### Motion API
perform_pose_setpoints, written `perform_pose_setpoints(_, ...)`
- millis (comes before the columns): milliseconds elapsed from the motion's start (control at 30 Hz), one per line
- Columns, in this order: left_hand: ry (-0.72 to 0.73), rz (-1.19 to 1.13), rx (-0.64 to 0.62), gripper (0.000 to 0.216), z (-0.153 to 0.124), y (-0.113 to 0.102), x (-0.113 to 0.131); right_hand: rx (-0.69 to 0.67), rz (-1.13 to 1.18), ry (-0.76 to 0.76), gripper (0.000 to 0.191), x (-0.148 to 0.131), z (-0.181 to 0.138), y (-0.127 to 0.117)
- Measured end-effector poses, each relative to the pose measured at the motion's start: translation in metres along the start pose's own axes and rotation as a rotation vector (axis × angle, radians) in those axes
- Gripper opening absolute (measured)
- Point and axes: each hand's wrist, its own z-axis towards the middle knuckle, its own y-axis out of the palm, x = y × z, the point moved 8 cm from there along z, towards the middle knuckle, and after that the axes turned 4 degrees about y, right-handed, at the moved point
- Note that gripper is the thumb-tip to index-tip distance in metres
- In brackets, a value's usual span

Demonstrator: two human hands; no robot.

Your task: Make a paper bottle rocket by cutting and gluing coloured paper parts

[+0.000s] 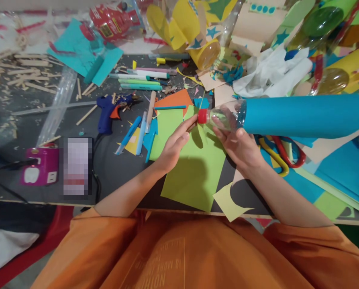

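A clear plastic bottle [227, 114] lies sideways above the table, its body wrapped in blue paper [302, 115] and its red cap [202, 116] pointing left. My right hand [242, 148] holds it near the shoulder from below, thumb in front; some fingers show through the clear plastic. My left hand [175, 146] is open, fingers stretched out, with the fingertips at the red cap. By the cap, a thin yellow-green paper piece [200, 137] shaped like a blade extends up and down; how it is fixed is hidden. Beneath lies a lime-green sheet [194, 176].
Left of my hands are a blue glue gun [105, 114], a phone-like blurred object [76, 166] and a purple power adapter [39, 166]. Markers [143, 80] and wooden sticks [31, 72] lie behind. Scissors [283, 154] and blue paper [327, 176] are at right.
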Motion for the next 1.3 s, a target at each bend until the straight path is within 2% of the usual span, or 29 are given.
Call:
perform_pose_setpoints(167, 0.001, 0.082, 0.038, 0.066, 0.000, -0.005, 0.000, 0.014, 0.024, 0.024, 0.048, 0.001, 0.000, 0.000)
perform_pose_setpoints(333, -0.010, 0.050, 0.048, 0.066, 0.001, -0.006, 0.003, -0.008, 0.011, 0.024, 0.043, 0.003, 0.001, 0.000)
perform_pose_setpoints(467, -0.021, 0.070, 0.058, 0.063, 0.002, -0.007, 0.004, -0.006, 0.018, 0.063, 0.049, 0.007, 0.001, -0.002)
perform_pose_setpoints(633, -0.002, 0.122, 0.046, 0.061, -0.001, -0.008, 0.002, 0.007, 0.019, 0.048, 0.034, 0.007, 0.001, -0.003)
perform_pose_setpoints(767, 0.038, 0.176, -0.006, 0.060, -0.006, -0.004, 0.003, -0.025, 0.077, 0.034, 0.029, 0.006, 0.001, -0.002)
perform_pose_setpoints(1000, 0.008, 0.226, -0.104, 0.064, -0.011, 0.004, 0.007, -0.002, 0.090, 0.032, 0.025, 0.004, 0.004, -0.005)
perform_pose_setpoints(1167, 0.063, 0.219, -0.188, 0.067, -0.010, 0.012, 0.012, -0.038, 0.071, 0.078, 0.050, 0.005, 0.006, -0.003)
perform_pose_setpoints(1300, 0.197, 0.342, -0.258, 0.065, -0.010, 0.019, 0.023, -0.088, 0.077, 0.101, 0.051, 0.009, 0.009, -0.005)
